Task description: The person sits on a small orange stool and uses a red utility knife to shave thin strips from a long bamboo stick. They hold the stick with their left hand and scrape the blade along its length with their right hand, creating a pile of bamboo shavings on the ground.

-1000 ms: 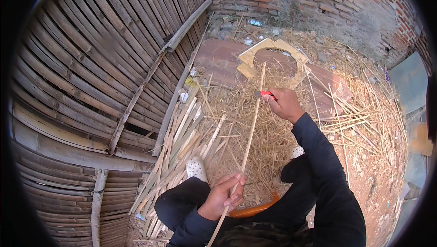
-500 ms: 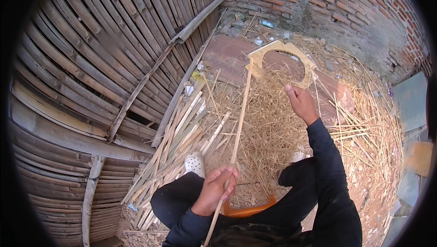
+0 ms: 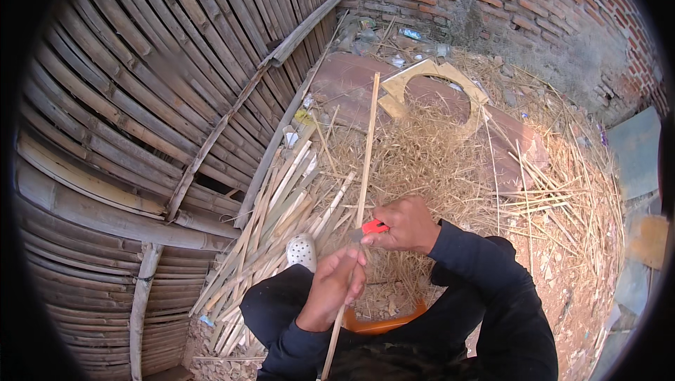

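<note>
A long, thin bamboo strip [image 3: 368, 149] stands slanted in front of me, its far end pointing toward the brick wall and its near end passing by my lap. My left hand [image 3: 332, 284] is closed around its lower part. In my right hand [image 3: 408, 225] is a knife with a red handle [image 3: 375, 227], its short blade lying against the strip just above my left fingers. Pale shavings [image 3: 422, 163] are heaped on the ground beyond both hands.
On my left is a bamboo slat wall [image 3: 162, 86], with a pile of split bamboo strips [image 3: 281, 202] along its foot. A board with a round cutout [image 3: 415, 75] lies ahead, before a brick wall [image 3: 520, 8]. An orange curved thing [image 3: 387, 325] shows between my legs.
My right hand has come back from beside the cutout board to the strip, bringing the knife against it. The strip's far end has swung slightly left; my left hand has barely moved.
</note>
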`<state>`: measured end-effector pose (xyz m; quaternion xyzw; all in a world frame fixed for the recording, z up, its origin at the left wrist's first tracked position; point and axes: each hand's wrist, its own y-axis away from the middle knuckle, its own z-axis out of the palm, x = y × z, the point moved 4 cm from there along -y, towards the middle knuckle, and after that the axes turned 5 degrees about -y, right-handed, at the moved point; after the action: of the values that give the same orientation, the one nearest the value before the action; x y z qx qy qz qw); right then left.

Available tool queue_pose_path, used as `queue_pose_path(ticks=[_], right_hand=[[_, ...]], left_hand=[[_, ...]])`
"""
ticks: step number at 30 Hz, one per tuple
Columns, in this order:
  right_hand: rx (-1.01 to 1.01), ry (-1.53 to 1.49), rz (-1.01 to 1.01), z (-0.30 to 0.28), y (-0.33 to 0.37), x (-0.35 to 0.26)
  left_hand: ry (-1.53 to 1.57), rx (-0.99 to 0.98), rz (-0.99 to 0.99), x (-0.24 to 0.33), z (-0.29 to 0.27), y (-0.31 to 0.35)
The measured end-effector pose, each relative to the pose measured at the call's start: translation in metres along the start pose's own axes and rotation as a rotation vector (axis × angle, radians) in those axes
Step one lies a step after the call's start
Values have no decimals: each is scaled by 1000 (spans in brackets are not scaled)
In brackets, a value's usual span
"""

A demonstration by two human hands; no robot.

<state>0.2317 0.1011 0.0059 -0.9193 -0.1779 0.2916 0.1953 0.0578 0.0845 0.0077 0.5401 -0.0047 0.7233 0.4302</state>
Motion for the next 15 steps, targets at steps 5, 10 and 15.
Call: queue_pose_path(ticks=[5,10,15], right_hand=[[26,116,176,-12,-13,43],[-35,116,151,-3,-5,26],[-19,76,13,-2,-3,17]], left_hand=[[-26,-60,-41,-9,1,0],[-27,-92,-68,-6,-1,1],[78,-92,-46,-5,1,-1]])
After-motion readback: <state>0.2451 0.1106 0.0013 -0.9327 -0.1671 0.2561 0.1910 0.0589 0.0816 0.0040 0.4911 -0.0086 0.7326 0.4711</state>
